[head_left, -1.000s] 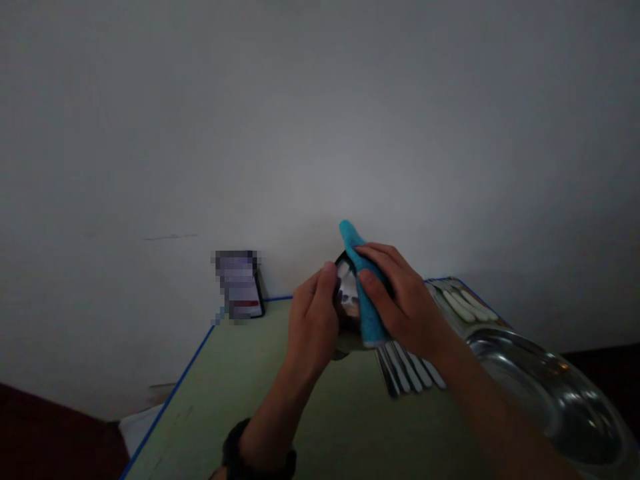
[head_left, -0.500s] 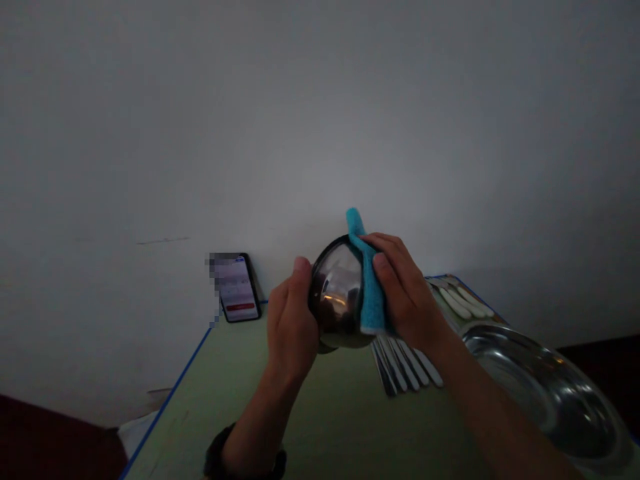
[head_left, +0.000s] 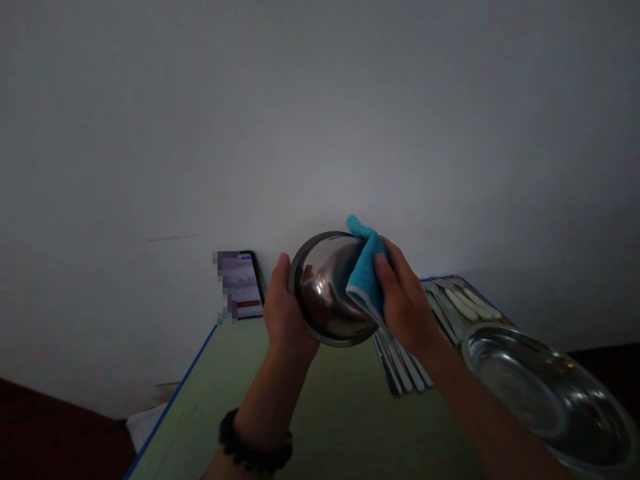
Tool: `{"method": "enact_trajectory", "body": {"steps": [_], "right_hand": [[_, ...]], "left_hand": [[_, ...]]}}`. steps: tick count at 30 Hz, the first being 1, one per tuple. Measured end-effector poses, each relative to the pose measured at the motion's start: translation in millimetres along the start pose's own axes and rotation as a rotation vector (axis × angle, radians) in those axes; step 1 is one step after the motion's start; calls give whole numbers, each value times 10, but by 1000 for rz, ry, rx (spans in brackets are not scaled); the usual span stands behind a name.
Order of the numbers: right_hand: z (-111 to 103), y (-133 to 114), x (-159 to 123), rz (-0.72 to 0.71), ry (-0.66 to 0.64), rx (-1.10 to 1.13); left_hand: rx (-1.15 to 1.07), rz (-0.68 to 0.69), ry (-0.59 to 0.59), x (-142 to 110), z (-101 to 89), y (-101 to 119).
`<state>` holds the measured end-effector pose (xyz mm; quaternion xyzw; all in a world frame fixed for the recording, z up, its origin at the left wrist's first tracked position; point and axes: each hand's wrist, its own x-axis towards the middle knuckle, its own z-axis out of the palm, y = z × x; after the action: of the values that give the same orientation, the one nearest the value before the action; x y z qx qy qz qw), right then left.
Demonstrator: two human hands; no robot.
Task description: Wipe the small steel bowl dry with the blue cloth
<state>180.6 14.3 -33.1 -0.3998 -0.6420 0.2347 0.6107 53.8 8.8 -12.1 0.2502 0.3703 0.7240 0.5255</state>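
At the left, a phone (head_left: 247,288) leans upright near the wall (head_left: 320,120), at the far edge of the green table (head_left: 230,393). Next comes the left hand (head_left: 287,317), with a black bracelet (head_left: 253,450) on its wrist; it supports the shiny metal bowl (head_left: 325,287) at the left side of the rim, thumb up. The bowl is held tilted above the table, between the two hands, which are apart from each other. The right hand (head_left: 407,307) pinches a blue cloth (head_left: 367,273) and presses it on the bowl's right part

As for how far along things are, the cloth is in contact with the bowl, so the wiping looks under way rather than finished. The left and middle of the bowl's surface are uncovered by the cloth; whether they have been wiped already, I cannot tell. The bowl is not set down

Below and beyond the right hand, metal cutlery (head_left: 400,367) lies in a row on the table, with white-handled cutlery (head_left: 463,305) farther back. At the far right sits a wide metal basin (head_left: 523,393), partly behind the right forearm; nothing shows whether any of these have been wiped
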Motion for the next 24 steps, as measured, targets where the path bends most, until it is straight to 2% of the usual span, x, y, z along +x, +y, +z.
{"method": "enact_trajectory", "body": {"steps": [4, 7, 12, 17, 24], "right_hand": [[53, 14, -47, -45, 5, -15], [23, 47, -42, -155, -24, -99], [-103, 132, 33, -349, -220, -242], [-181, 150, 88, -391, -339, -285], [-135, 173, 65, -379, -420, -375]], "left_hand": [[-134, -132, -17, 26, 23, -25], [-209, -166, -27, 31, 21, -23], [-220, -225, -44, 119, -57, 15], [-233, -223, -65, 202, -118, 37], [-303, -177, -102, 46, 14, 56]]}}
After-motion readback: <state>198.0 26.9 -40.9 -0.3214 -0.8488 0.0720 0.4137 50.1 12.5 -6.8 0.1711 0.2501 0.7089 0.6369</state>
